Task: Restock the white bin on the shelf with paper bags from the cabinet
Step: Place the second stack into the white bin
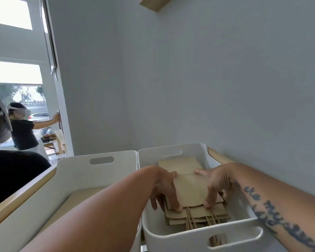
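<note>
1. Leftmost stands a smooth, slot-handled plastic bin (91, 171).
2. The left hand (164, 188) grasps the flat kraft paper bags (191, 188) by their left edge.
3. The right hand (214, 184) grasps their right edge; the stack lies inside the right-hand white bin (198, 231).

Shop: paper bags (191, 190), storefront window (15, 71).

Matt brown paper bags (191, 188); smooth white bin (171, 235), probably plastic; pale wood shelf (214, 155).

The left hand (164, 188) and right hand (216, 184) hide the side edges of the paper bags (191, 186).
</note>
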Action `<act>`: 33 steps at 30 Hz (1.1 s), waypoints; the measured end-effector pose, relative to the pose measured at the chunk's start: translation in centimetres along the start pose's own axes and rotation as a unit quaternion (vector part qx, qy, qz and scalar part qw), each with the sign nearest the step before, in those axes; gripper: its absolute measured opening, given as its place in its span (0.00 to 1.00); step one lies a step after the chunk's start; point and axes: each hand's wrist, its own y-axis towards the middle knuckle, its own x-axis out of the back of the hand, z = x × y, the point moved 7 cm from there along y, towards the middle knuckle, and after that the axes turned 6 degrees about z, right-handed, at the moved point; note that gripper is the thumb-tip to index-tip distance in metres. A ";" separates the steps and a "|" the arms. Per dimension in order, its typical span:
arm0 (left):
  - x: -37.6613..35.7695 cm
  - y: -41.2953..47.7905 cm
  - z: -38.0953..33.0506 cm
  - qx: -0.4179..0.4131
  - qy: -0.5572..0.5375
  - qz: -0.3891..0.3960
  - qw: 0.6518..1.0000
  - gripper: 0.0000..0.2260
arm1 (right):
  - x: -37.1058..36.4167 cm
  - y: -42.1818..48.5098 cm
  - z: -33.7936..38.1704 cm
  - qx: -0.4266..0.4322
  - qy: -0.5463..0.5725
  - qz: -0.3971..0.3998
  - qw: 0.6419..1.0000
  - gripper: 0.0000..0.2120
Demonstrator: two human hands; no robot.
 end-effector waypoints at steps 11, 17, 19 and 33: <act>-1.5 0.8 0.3 0.009 -0.029 0.062 0.998 0.40 | -0.3 -0.3 -0.1 -0.013 -0.053 0.015 0.998 0.45; -2.3 1.0 1.0 0.059 -0.014 0.116 0.991 0.32 | -0.6 0.3 -0.5 -0.011 0.002 0.030 0.999 0.41; -2.2 1.0 1.1 0.063 -0.011 0.119 0.991 0.31 | -0.5 0.4 -0.6 -0.017 -0.006 0.024 1.000 0.39; -2.0 1.0 0.5 0.036 -0.036 0.100 0.994 0.35 | 0.0 0.7 -1.3 -0.049 -0.066 0.019 0.996 0.32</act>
